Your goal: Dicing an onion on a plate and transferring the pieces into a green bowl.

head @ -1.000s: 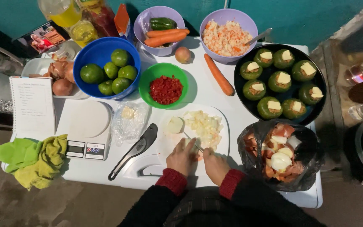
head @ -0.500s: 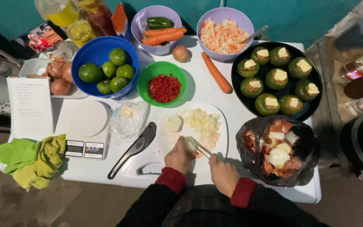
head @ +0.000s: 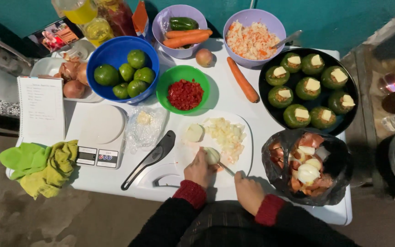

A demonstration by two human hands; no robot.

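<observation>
My left hand (head: 198, 168) holds a peeled onion piece (head: 212, 155) down on the white plate (head: 245, 137). My right hand (head: 248, 191) grips a small knife (head: 226, 169) whose blade points at that onion piece. Chopped onion (head: 225, 134) is heaped in the middle of the plate, and another onion half (head: 193, 133) lies at the plate's left side. Both wrists wear dark red cuffs.
A black plastic bag of peels (head: 305, 167) sits at right, a black tray of stuffed green peppers (head: 307, 89) behind it. A green bowl of chopped red pepper (head: 186, 91), blue bowl of limes (head: 122, 68), kitchen scale (head: 98, 135), black knife (head: 149, 158), loose carrot (head: 242, 78) and green cloths (head: 40, 164) surround the plate.
My right hand has pulled back towards me from the plate, with the knife now angled at the onion piece. My left hand stays on the onion.
</observation>
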